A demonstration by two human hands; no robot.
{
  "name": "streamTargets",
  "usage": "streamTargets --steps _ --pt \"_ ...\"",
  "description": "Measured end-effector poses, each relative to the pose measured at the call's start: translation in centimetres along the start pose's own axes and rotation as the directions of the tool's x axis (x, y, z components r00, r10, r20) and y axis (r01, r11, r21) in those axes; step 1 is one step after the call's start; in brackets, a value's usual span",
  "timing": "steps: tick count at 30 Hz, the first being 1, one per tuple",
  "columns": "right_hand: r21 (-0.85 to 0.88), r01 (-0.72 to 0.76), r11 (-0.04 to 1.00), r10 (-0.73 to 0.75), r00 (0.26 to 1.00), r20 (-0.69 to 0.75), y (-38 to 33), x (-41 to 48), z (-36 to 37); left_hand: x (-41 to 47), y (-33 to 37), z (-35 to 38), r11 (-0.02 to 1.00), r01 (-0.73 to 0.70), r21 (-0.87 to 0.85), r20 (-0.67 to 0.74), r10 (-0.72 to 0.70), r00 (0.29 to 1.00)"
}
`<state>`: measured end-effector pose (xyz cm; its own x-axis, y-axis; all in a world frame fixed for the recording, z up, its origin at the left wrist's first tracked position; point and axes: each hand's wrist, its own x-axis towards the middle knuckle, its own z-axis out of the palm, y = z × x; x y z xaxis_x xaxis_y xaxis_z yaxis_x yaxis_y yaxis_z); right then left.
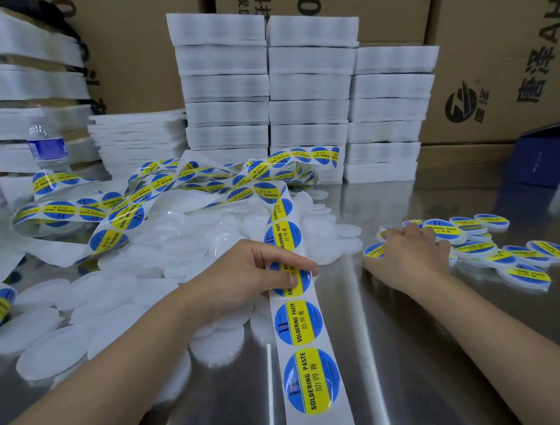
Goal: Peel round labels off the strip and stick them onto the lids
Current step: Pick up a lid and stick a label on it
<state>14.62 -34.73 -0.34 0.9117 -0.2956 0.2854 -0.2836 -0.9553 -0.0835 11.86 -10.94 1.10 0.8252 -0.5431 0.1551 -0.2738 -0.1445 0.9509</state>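
Pinching the strip (299, 325) beside the plain lids (88, 304), your left hand (253, 274) steadies it. Your right hand (409, 255) lies on the labelled lids (524, 273), grip unclear. Next, probably fetch a plain lid and peel.

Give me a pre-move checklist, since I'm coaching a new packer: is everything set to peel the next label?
1. Hold: the left hand pinches the strip. Ok.
2. Stock: full labels sit below the grip. Ok.
3. Free peeler: the right hand is over at the labelled lids, fingers curled; whether it holds one, cannot tell.
4. Peeler at the strip: the right hand is apart from it. Not ok.
5. Supply: blank lids lie piled beside the left hand. Ok.
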Motion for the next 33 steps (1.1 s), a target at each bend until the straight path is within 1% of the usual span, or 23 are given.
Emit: streamTargets --steps 1,2,3,4,5,6,7,8,10,12,14,16,17,18,20,22,24,26,27,28,30,31,33 --pt "-0.014 0.030 0.999 -0.030 0.999 -0.017 -0.2 -0.2 -0.2 0.0 0.0 -0.1 1.000 -0.002 0.017 0.005 0.002 1.000" --pt "0.011 0.074 0.997 -0.074 0.996 -0.048 -0.5 -0.5 -0.5 0.0 -0.1 -0.1 0.999 -0.004 0.032 0.012 0.004 1.000" --pt "0.088 0.126 0.988 -0.119 0.990 -0.080 -0.9 -0.9 -1.0 -0.1 -0.1 0.0 0.999 -0.006 0.044 0.015 0.006 1.000" --pt "0.228 0.181 0.957 -0.161 0.981 -0.104 -1.5 -1.5 -1.5 -0.1 0.0 0.1 0.999 -0.014 0.048 0.008 0.013 1.000" --pt "0.415 0.218 0.883 -0.194 0.976 -0.099 -2.2 -2.2 -2.0 -0.2 0.0 0.3 0.999 -0.028 0.047 -0.018 0.029 0.999" --pt "0.598 0.214 0.772 -0.231 0.972 -0.050 -3.1 -3.0 -2.5 -0.2 0.1 0.5 0.998 -0.052 0.039 -0.055 0.055 0.997" --pt "0.726 0.185 0.662 -0.278 0.960 0.009 -3.8 -3.9 -2.7 -0.2 0.3 0.7 0.996 -0.085 0.037 -0.092 0.088 0.992" --pt "0.793 0.167 0.586 -0.326 0.944 0.042 -4.3 -4.6 -2.8 -0.3 0.5 0.8 0.992 -0.118 0.049 -0.115 0.123 0.986" --pt "0.870 0.153 0.469 -0.401 0.914 0.055 -4.8 -5.5 -2.7 -0.4 1.2 1.0 0.981 -0.169 0.094 -0.118 0.179 0.977" --pt "0.937 0.126 0.326 -0.446 0.895 0.034 -4.9 -5.6 -2.6 -0.5 1.6 0.9 0.978 -0.176 0.113 -0.105 0.188 0.977" --pt "0.974 0.105 0.201 -0.448 0.894 -0.004 -4.8 -5.4 -2.7 -0.5 1.7 0.7 0.981 -0.133 0.142 -0.075 0.145 0.987" --pt "0.991 0.078 0.108 -0.421 0.907 -0.025 -4.7 -5.2 -2.9 -0.6 1.7 0.4 0.985 -0.076 0.154 -0.064 0.087 0.994" --pt "0.993 0.069 0.094 -0.404 0.915 -0.025 -4.6 -5.2 -3.1 -0.6 1.7 0.2 0.989 -0.060 0.133 -0.083 0.072 0.994" --pt "0.992 0.067 0.103 -0.377 0.926 -0.024 -4.4 -5.3 -3.4 -0.6 1.7 -0.1 0.994 -0.052 0.096 -0.118 0.064 0.991" --pt "0.981 0.099 0.166 -0.328 0.944 -0.039 -3.9 -5.2 -4.0 -0.6 1.7 -0.7 0.998 -0.054 -0.020 -0.204 0.048 0.978" --pt "0.952 0.184 0.244 -0.327 0.940 -0.098 -3.6 -5.2 -4.5 -0.3 1.7 -1.2 0.988 -0.031 -0.152 -0.283 -0.013 0.959" --pt "0.878 0.333 0.345 -0.379 0.905 -0.194 -3.5 -5.4 -4.7 0.0 1.7 -1.4 0.970 0.012 -0.244 -0.329 -0.095 0.939" --pt "0.718 0.517 0.466 -0.458 0.835 -0.304 -3.3 -5.6 -4.7 0.3 1.8 -1.3 0.953 0.034 -0.300 -0.332 -0.138 0.933" --pt "0.628 0.585 0.513 -0.496 0.799 -0.339 -3.2 -5.7 -4.7 0.3 1.9 -1.3 0.948 0.039 -0.317 -0.324 -0.147 0.935" --pt "0.551 0.638 0.537 -0.539 0.763 -0.357 -3.2 -5.8 -4.7 0.4 1.9 -1.2 0.945 0.043 -0.325 -0.314 -0.151 0.937" --pt "0.466 0.704 0.536 -0.613 0.704 -0.358 -3.3 -5.8 -4.6 0.4 1.8 -1.0 0.943 0.066 -0.326 -0.294 -0.168 0.941" --pt "0.467 0.712 0.524 -0.627 0.694 -0.355 -3.4 -5.9 -4.4 0.3 1.7 -0.8 0.943 0.087 -0.321 -0.288 -0.184 0.940" --pt "0.510 0.697 0.504 -0.614 0.705 -0.355 -3.6 -5.9 -4.2 0.4 1.2 -0.6 0.944 0.141 -0.300 -0.293 -0.231 0.928"
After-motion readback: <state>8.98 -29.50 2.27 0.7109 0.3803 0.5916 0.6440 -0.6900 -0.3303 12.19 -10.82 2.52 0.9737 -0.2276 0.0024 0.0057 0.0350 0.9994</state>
